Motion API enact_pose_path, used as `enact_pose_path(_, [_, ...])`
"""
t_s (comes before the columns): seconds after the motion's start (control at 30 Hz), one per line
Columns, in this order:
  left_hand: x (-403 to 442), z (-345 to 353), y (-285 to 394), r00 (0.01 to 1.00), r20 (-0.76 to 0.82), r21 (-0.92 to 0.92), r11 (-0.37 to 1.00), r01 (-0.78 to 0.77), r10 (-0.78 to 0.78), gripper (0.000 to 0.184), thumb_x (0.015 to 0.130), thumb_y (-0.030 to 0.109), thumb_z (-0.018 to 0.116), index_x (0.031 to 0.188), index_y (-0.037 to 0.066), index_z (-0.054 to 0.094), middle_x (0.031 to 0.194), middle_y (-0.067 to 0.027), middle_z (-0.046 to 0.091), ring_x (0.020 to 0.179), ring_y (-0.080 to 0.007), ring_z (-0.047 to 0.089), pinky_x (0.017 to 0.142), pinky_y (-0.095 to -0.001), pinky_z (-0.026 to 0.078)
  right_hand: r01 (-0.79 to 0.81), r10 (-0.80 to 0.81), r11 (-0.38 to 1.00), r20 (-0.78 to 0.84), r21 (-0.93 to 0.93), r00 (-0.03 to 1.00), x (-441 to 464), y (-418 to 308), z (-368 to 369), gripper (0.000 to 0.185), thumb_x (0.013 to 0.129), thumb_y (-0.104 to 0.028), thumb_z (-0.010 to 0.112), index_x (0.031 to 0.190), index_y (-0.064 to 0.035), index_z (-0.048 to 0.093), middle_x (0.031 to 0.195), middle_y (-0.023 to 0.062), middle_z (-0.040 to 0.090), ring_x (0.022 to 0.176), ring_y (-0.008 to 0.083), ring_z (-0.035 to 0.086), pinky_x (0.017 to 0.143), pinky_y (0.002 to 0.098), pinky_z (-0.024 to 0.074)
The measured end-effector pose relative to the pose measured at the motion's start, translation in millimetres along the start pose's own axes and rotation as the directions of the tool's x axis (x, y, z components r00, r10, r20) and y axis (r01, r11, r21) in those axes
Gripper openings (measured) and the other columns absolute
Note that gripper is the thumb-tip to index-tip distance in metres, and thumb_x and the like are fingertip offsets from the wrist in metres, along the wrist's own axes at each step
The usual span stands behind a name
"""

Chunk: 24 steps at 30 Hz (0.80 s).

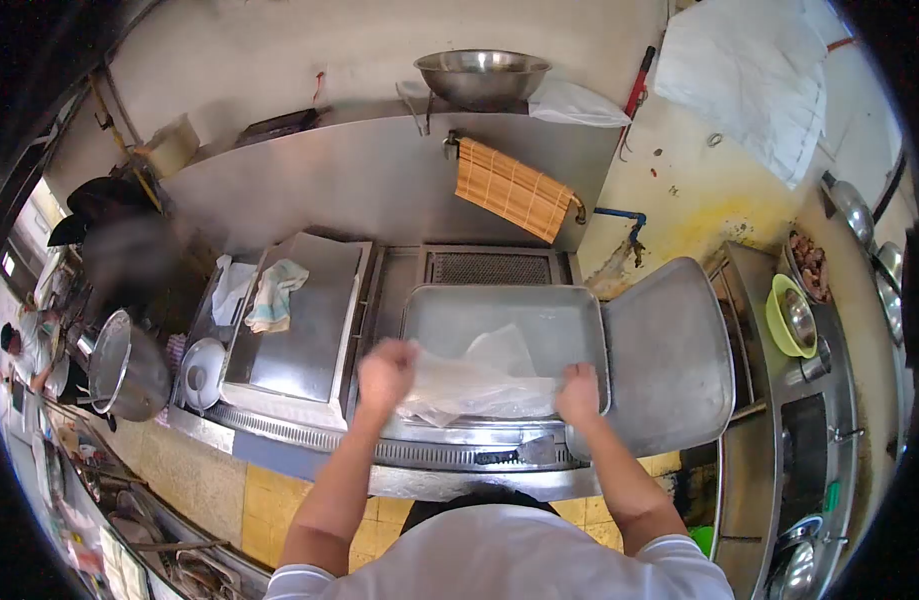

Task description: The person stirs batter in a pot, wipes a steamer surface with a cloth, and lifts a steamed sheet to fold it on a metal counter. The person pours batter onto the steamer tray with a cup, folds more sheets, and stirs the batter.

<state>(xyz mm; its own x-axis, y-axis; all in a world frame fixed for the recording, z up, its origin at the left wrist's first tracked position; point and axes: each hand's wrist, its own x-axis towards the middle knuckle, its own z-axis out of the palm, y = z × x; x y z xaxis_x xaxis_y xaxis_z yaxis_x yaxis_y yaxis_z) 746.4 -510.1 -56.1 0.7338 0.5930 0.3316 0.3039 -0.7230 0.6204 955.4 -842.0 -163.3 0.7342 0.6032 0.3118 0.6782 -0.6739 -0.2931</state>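
Note:
A thin, whitish see-through plastic sheet (469, 388) lies crumpled across the front part of a shallow metal tray (559, 310). My left hand (387, 372) is closed on the sheet's left end, slightly smeared by motion. At the sheet's right end, my right hand (578, 390) pinches it beside the tray's front right corner. A second metal tray (669, 360) rests tilted against the right side of the first. In front of the trays, a scraper with a black handle (499, 457) lies on the counter's front edge.
On the left stands a steel griddle box (299, 345) with a striped cloth (277, 295) on it. A bamboo mat (514, 188) hangs from a rail behind. A steel bowl (482, 78) sits on the shelf above. At the right are a green bowl (779, 315) and a sink unit.

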Motion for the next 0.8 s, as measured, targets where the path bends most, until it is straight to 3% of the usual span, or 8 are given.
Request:
enact_pose_path(0.1, [-39,83,-42,0.877,0.480,0.299,0.942,-0.150,-0.013,0.025,0.091,0.032,0.067,0.094,0.010,0.078,0.103,-0.0178,0.075,0.098,-0.0391,0.071,0.089,-0.0503,0.057,-0.032,0.024,0.999,0.217,0.032,0.976,4,-20,-5,0.020,0.084,-0.009,0.062,0.098,0.0009,0.072,0.109,0.0266,0.069,0.102,0.0442,0.067,0.087,0.0520,0.0556])
enact_pose_path(0.3, [-30,105,-16,0.857,0.515,0.177,0.979,-0.100,-0.005,0.030,0.097,0.034,0.063,0.103,0.008,0.075,0.106,-0.0186,0.074,0.101,-0.0401,0.070,0.089,-0.0515,0.055,-0.111,0.168,0.985,0.558,-0.135,0.813,28,1,28,0.026,0.086,-0.010,0.060,0.104,0.0024,0.073,0.114,0.0269,0.071,0.101,0.0406,0.071,0.091,0.0474,0.0568])
enact_pose_path(0.33, [-20,97,4,0.895,0.446,0.045,0.997,-0.055,0.029,0.028,0.098,0.032,0.063,0.105,0.007,0.074,0.107,-0.0187,0.073,0.101,-0.0399,0.069,0.089,-0.0505,0.055,-0.090,0.146,0.988,0.532,-0.129,0.834,40,-12,18,0.026,0.085,-0.011,0.061,0.102,0.0028,0.074,0.113,0.0270,0.071,0.097,0.0401,0.073,0.088,0.0473,0.0579])
enact_pose_path(0.4, [-1,69,67,0.958,0.271,-0.170,0.984,-0.051,0.097,0.021,0.097,0.022,0.064,0.107,0.007,0.073,0.107,-0.0185,0.073,0.101,-0.0401,0.069,0.089,-0.0482,0.055,-0.194,0.104,0.852,0.206,0.487,0.973,60,-81,-36,0.026,0.087,-0.012,0.060,0.100,0.0039,0.074,0.100,0.0247,0.074,0.096,0.0316,0.074,0.086,0.0438,0.0572])
enact_pose_path(0.47, [11,46,109,0.976,0.122,-0.308,0.942,-0.137,0.181,0.017,0.094,0.010,0.064,0.107,0.006,0.074,0.107,-0.0179,0.074,0.100,-0.0382,0.070,0.088,-0.0442,0.056,-0.246,0.002,0.603,0.307,0.759,0.952,81,-131,-78,0.032,0.088,-0.017,0.061,0.112,0.0001,0.072,0.108,0.0258,0.073,0.101,0.0395,0.072,0.088,0.0461,0.0540])
enact_pose_path(0.67, [50,-38,92,0.919,-0.377,-0.476,0.827,-0.298,0.114,0.039,0.078,-0.017,0.053,0.104,0.004,0.074,0.096,-0.0123,0.077,0.090,-0.0231,0.074,0.085,-0.0347,0.058,-0.385,0.173,0.815,0.452,0.433,0.875,41,-40,-21,0.032,0.087,-0.012,0.055,0.112,0.0005,0.072,0.104,0.0280,0.072,0.099,0.0433,0.070,0.090,0.0485,0.0531])
enact_pose_path(0.7, [48,-65,103,0.943,-0.307,-0.493,0.869,-0.042,-0.129,0.036,0.078,-0.018,0.056,0.102,0.003,0.074,0.098,-0.0131,0.076,0.090,-0.0210,0.073,0.083,-0.0340,0.058,-0.327,0.177,0.883,0.407,0.336,0.896,28,7,1,0.032,0.088,-0.014,0.057,0.112,0.0005,0.072,0.104,0.0277,0.072,0.097,0.0438,0.070,0.088,0.0486,0.0543])
enact_pose_path(0.8, [43,-35,66,0.942,-0.332,-0.369,0.914,-0.171,0.042,0.028,0.080,-0.011,0.064,0.102,0.003,0.074,0.101,-0.0130,0.077,0.089,-0.0243,0.074,0.080,-0.0351,0.059,-0.208,0.100,0.944,0.379,0.257,0.920,34,3,-15,0.032,0.087,-0.014,0.059,0.111,0.0006,0.073,0.101,0.0272,0.072,0.095,0.0421,0.071,0.086,0.0476,0.0559])
